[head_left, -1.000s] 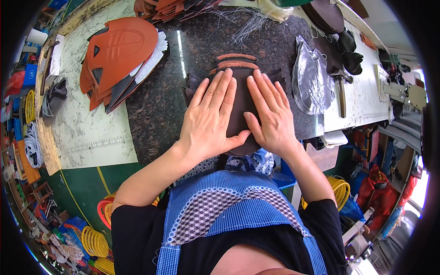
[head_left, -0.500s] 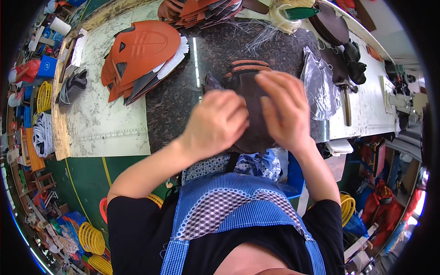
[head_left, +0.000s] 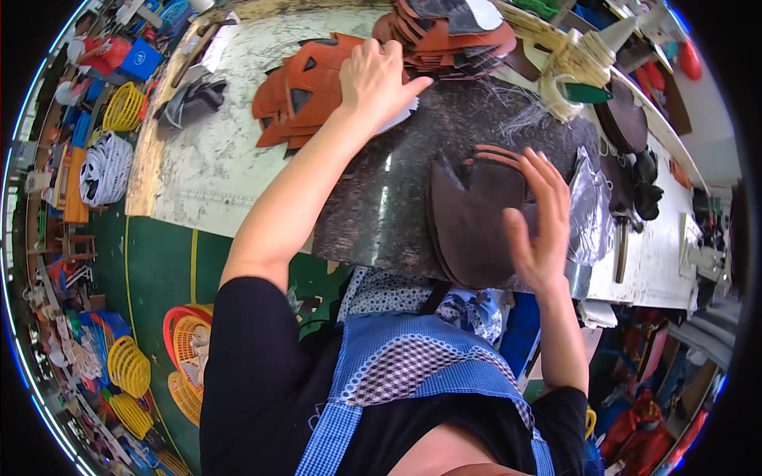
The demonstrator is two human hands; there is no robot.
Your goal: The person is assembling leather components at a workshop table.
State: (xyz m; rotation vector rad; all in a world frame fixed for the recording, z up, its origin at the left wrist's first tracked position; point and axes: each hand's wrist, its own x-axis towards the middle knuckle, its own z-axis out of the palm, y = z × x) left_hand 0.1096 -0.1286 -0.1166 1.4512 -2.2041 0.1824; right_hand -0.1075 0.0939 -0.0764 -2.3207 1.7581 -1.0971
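Grip cannot be determined for the left hand (head_left: 371,81) over orange panels (head_left: 317,78), and with right hand (head_left: 546,220) spread alongside, the brown stack (head_left: 476,230) on the slab (head_left: 361,226) could be skewed by contact.

We extend our left arm (head_left: 298,194) across the worktop (head_left: 214,159), left hand (head_left: 371,78) toward its far edge, back upward, fingers bent, thumb spread. We hold our right hand (head_left: 546,226) nearer the worktop's front edge, fingers extended, thumb apart.
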